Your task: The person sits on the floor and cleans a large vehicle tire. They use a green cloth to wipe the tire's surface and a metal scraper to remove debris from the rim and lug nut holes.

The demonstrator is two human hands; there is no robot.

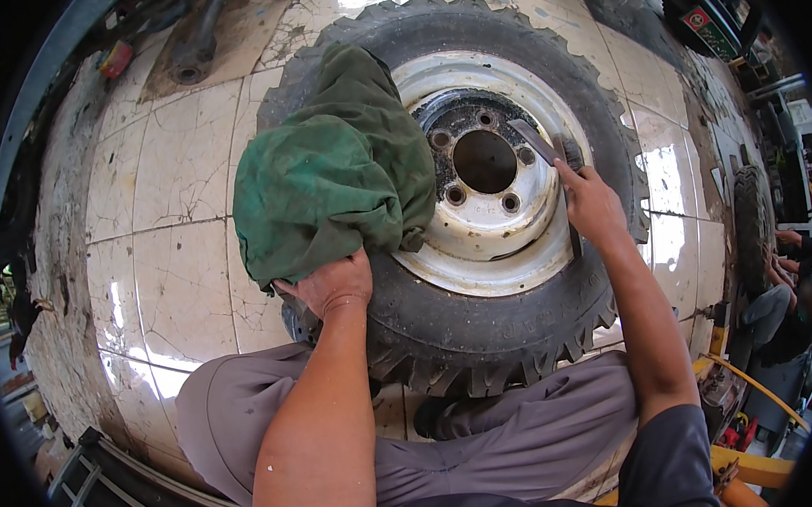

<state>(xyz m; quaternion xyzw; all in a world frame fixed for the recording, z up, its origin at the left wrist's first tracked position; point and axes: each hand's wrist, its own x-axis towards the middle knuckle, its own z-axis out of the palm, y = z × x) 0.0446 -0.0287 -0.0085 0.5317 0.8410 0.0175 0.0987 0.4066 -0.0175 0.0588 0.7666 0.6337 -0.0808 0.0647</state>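
Note:
A large black tyre with deep tread lies flat on the floor before me, around a worn white wheel rim. The rim's dark middle has a round hole ringed by several bolt holes. My left hand is closed on the lower edge of a bunched green cloth, which covers the tyre's left side. In my right hand is a flat metal scraper-like tool, its end over the bolt holes. A dark narrow bar crosses the rim's right side, partly hidden by that hand.
Cracked, stained white tiles surround the tyre. At the upper left, a metal part rests on a brown sheet. Another tyre stands upright at the far right, near another person. Yellow metal framework is at the lower right.

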